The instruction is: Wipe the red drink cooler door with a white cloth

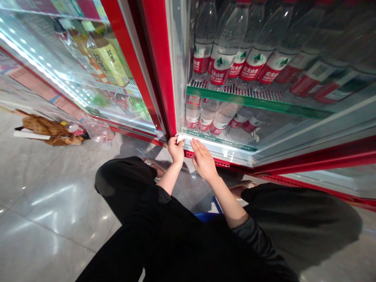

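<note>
Head view: at frame centre, the left hand (176, 149) pinches a small white object (179, 138), perhaps for fine control, near the white sill (226, 154) of a red-framed glass refrigerator (158, 51); the right hand (203, 159), straight-fingered, grasps nothing, perhaps steadying.

A small crumpled white wad (180, 138), its material unclear, sits at the left end of the fridge (160, 58)'s white bottom ledge (226, 154).
</note>
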Tool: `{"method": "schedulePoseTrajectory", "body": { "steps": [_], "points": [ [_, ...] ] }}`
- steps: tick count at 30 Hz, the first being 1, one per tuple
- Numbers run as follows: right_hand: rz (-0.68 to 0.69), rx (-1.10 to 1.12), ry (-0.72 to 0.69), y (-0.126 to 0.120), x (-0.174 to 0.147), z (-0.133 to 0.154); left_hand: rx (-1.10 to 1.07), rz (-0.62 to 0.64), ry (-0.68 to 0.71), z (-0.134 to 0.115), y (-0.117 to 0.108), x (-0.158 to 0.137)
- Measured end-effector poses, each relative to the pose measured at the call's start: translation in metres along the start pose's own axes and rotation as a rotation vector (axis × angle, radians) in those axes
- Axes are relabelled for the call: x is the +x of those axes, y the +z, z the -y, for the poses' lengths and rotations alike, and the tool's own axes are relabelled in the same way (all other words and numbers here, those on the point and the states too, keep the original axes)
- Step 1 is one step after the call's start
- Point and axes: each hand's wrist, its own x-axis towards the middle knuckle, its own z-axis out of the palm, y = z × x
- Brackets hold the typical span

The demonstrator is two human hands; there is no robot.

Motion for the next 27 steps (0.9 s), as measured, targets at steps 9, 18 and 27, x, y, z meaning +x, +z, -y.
{"method": "schedulePoseTrajectory", "body": {
  "steps": [9, 18, 27],
  "points": [
    [-0.018, 0.028, 0.063, 0.011, -0.009, -0.007, -0.024, -0.152, -0.151, 0.003, -0.003, 0.007],
    [-0.019, 0.401, 0.248, 0.040, 0.006, -0.005, 0.014, -0.200, -0.198, 0.014, -0.012, 0.015],
    [-0.145, 0.597, 0.306, 0.097, 0.088, 0.022, 0.073, -0.096, -0.154, 0.015, -0.038, 0.029]
  ]
}}
